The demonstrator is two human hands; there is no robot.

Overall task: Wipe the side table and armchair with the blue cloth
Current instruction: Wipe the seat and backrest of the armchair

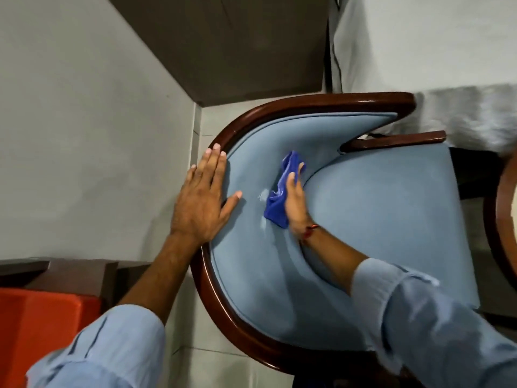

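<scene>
The blue cloth (pixel 277 196) lay bunched against the inner backrest of the armchair (pixel 377 219), pressed there by the right hand (pixel 295 204), whose fingers (pixel 291 182) lay together, flat over the cloth rather than pinching it. It looked soft and light, likely to crumple and slip unless held under a spread palm. The left hand (pixel 202 197), fingers apart, rested flat on the chair's wooden rim (pixel 215 298). A pale smear (pixel 263 195) showed just beside the cloth.

The armchair (pixel 377 208) has matt, pale blue fabric upholstery; its curved wood frame (pixel 223 309) is dark and glossy; the blue cloth (pixel 275 208) looks soft, slightly shiny.
</scene>
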